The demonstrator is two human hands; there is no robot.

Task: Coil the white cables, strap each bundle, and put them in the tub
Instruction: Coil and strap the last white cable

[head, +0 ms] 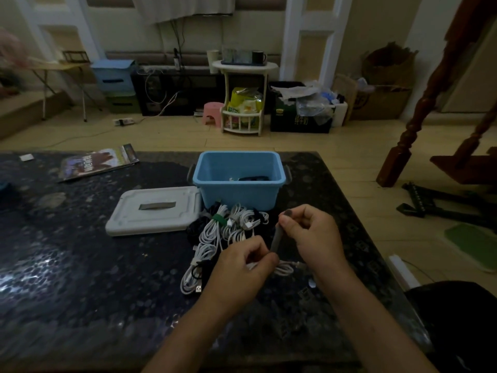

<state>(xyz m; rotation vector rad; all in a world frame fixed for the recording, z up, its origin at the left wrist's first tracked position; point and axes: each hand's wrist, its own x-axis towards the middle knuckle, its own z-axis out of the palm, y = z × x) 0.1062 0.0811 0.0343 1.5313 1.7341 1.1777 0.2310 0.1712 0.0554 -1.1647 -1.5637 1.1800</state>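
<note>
the left hand [246,262] is pinching a small coiled white cable [283,270] low over the dark surface [80,265], its grip closed around the bundle, while the right hand [309,235] is holding the upper end of a grey strap [277,238] between thumb and fingertips, the strap running down toward the coil. judging from this, the person is strapping one bundle right now and it is not yet fastened.

at about eleven o'clock from the hands, a pile of white cables [223,232] is lying just in front of the blue tub [239,192]; one bundle there is wearing a green strap [220,219], others look coiled (whether each is strapped is hard to tell), and some dark cables are mixed in. the tub is sitting at twelve o'clock, with something dark inside and no white bundle clearly showing, so most of the putting-away seems to be waiting. its white lid [156,211] is lying off at ten o'clock.
</note>
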